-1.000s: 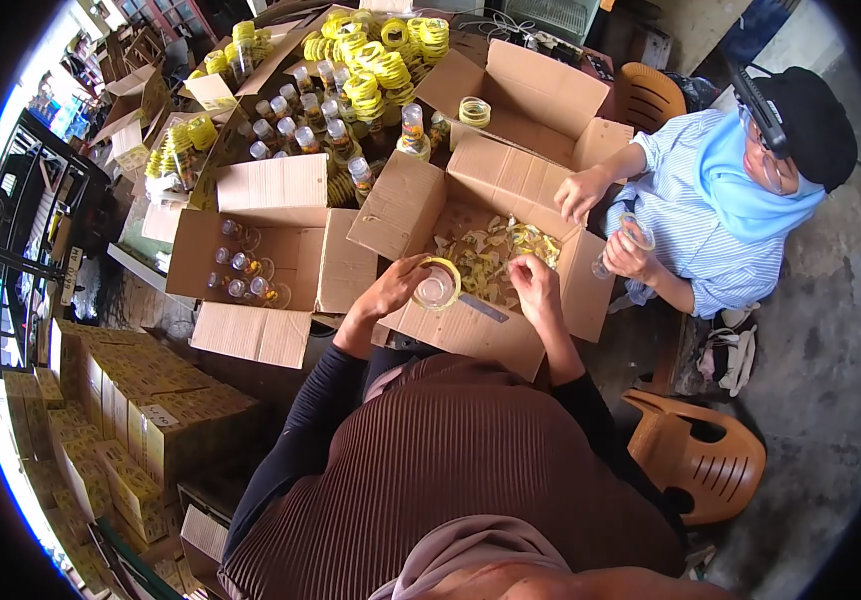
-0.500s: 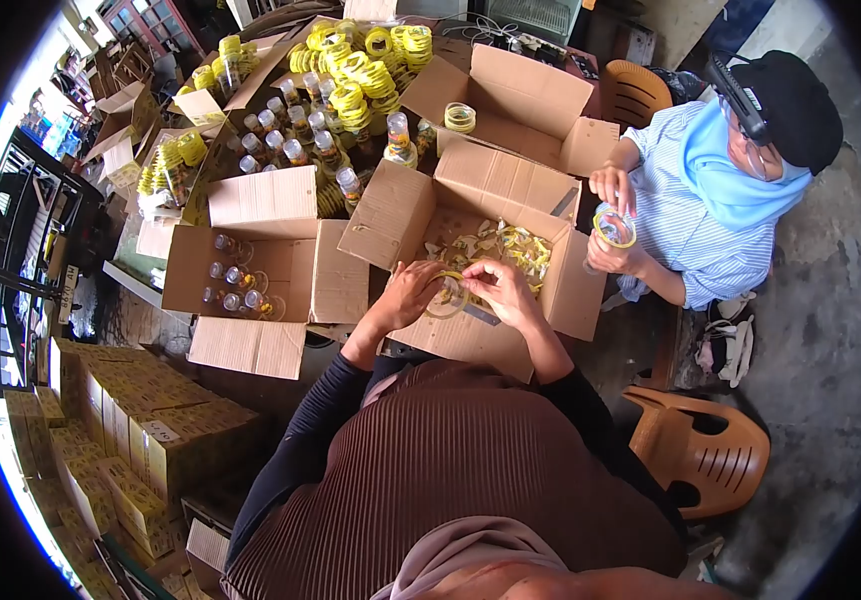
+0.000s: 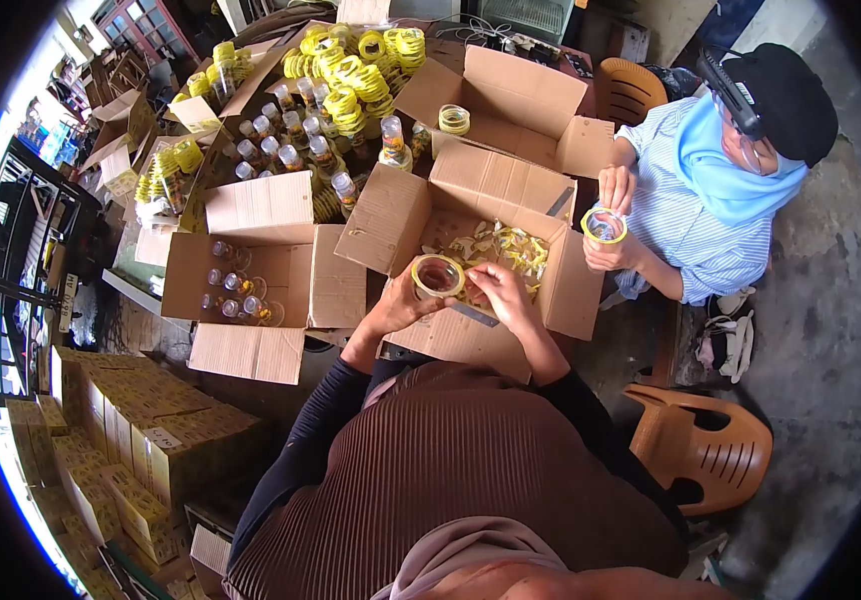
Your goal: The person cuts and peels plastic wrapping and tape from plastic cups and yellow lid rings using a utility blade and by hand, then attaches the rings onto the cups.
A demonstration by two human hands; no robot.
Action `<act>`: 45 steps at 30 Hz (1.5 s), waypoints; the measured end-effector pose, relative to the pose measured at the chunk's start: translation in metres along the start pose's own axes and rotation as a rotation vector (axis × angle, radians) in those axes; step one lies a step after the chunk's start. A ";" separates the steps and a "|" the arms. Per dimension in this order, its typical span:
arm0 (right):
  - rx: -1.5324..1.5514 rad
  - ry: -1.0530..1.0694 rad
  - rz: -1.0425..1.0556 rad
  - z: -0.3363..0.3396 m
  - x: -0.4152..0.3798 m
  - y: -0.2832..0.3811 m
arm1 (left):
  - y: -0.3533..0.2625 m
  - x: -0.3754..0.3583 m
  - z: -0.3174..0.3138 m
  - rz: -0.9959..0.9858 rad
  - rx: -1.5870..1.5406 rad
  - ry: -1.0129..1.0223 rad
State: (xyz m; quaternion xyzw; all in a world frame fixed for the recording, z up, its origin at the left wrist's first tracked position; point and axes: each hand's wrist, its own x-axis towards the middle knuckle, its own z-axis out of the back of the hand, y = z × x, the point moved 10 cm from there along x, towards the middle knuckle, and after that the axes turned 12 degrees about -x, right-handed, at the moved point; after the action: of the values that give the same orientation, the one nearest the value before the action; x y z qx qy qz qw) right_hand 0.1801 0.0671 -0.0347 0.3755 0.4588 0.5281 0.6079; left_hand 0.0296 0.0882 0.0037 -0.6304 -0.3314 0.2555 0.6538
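My left hand [image 3: 400, 306] is wrapped around a clear plastic cup with a yellow rim [image 3: 438, 276], its round mouth tilted up toward me. My right hand [image 3: 505, 300] is beside the cup's right edge, thumb and fingers pinched together; whatever they hold is too small to make out. Both hands are over the near side of an open cardboard box [image 3: 572, 290] that has yellow and whitish scraps [image 3: 510, 246] in its bottom.
Left of my hands, another open box [image 3: 288, 285] holds several clear cups. Upright cups [image 3: 290, 158] and stacked yellow rings [image 3: 345, 75] crowd the table behind. At right, a co-worker [image 3: 720, 190] handles a similar cup [image 3: 604, 226]. An orange chair [image 3: 700, 445] stands right of me.
The cup in my left hand has turned so its mouth faces up toward me. My right hand has moved slightly right, off the rim's top. The co-worker's cup has tilted and shifted left.
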 end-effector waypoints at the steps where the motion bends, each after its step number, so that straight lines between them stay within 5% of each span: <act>1: -0.420 -0.043 0.051 0.005 -0.001 0.003 | 0.004 -0.001 0.006 0.006 -0.061 -0.044; 2: -0.419 -0.045 0.050 0.004 -0.003 -0.008 | 0.009 -0.003 0.011 0.012 -0.123 -0.088; 4: -0.793 -0.191 0.432 -0.009 -0.014 -0.009 | 0.013 -0.006 0.013 0.046 -0.249 -0.135; 7: -0.787 -0.170 0.337 -0.015 -0.015 -0.040 | 0.023 -0.013 0.012 0.197 -0.571 -0.146; 9: -0.833 -0.176 0.332 -0.013 -0.012 -0.049 | 0.023 -0.015 0.012 0.180 -0.594 -0.142; 11: -0.569 0.040 0.085 -0.018 0.003 -0.087 | 0.023 -0.017 0.013 0.164 -0.616 -0.137; 15: -0.541 0.013 0.018 -0.009 0.006 -0.094 | 0.024 -0.019 0.012 0.148 -0.669 -0.118; 18: -0.542 -0.163 0.037 0.007 0.003 -0.072 | 0.032 -0.021 0.015 0.161 -0.729 -0.174; 20: -0.423 -0.384 0.228 0.021 -0.007 -0.036 | 0.036 -0.021 0.013 0.168 -0.759 -0.208; 22: -0.417 -0.450 0.300 0.020 -0.020 0.005 | 0.028 -0.021 0.018 0.087 -0.658 -0.352; 29: -0.431 -0.610 0.599 0.019 -0.056 0.094 | 0.008 -0.017 0.012 -0.111 -0.254 -0.393; 36: -0.588 -0.613 0.728 0.008 -0.064 0.105 | 0.001 -0.018 0.011 -0.145 -0.014 -0.398; 38: -0.625 -0.609 0.742 0.008 -0.067 0.109 | -0.007 -0.020 0.007 -0.269 0.360 -0.339; 41: -0.673 -0.589 0.768 0.005 -0.068 0.110 | -0.009 -0.019 0.006 -0.106 -0.064 -0.418; 45: -0.705 -0.554 0.804 -0.001 -0.069 0.112 | -0.032 -0.018 0.005 -0.120 0.078 -0.444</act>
State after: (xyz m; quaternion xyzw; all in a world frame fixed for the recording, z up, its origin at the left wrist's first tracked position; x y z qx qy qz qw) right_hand 0.1446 0.0172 0.0814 0.4190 -0.0971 0.7194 0.5454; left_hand 0.0113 0.0754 0.0331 -0.5120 -0.4940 0.3611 0.6029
